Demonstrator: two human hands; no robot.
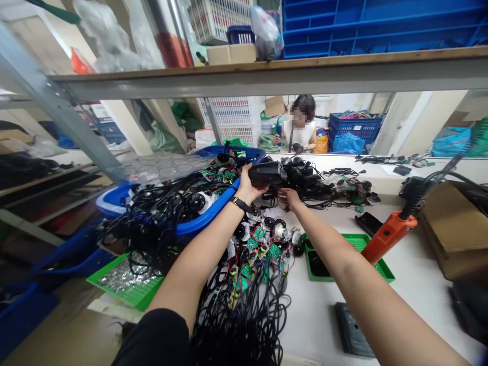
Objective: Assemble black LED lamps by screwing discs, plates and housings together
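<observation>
My left hand [249, 188] is closed around a black cylindrical housing [267, 174], lifted at the far end of the bench. Just below and right of it, my right hand [290, 198] has its fingers drawn together near dark cables; what they hold, if anything, is hidden. More black housings [305, 175] are heaped behind my hands. In front of them lies a pile of motor parts with green circuit boards [274, 250] and long black cables [244, 315]. A blue tub [208, 219] to the left overflows with similar wired parts.
On the right, an orange electric screwdriver [389, 235] hangs over a green tray [353, 239]. Another green tray [129, 279] with small metal pieces sits at left. A shelf [267, 76] crosses overhead. A person [303, 127] works opposite. A cardboard box [453, 223] stands at right.
</observation>
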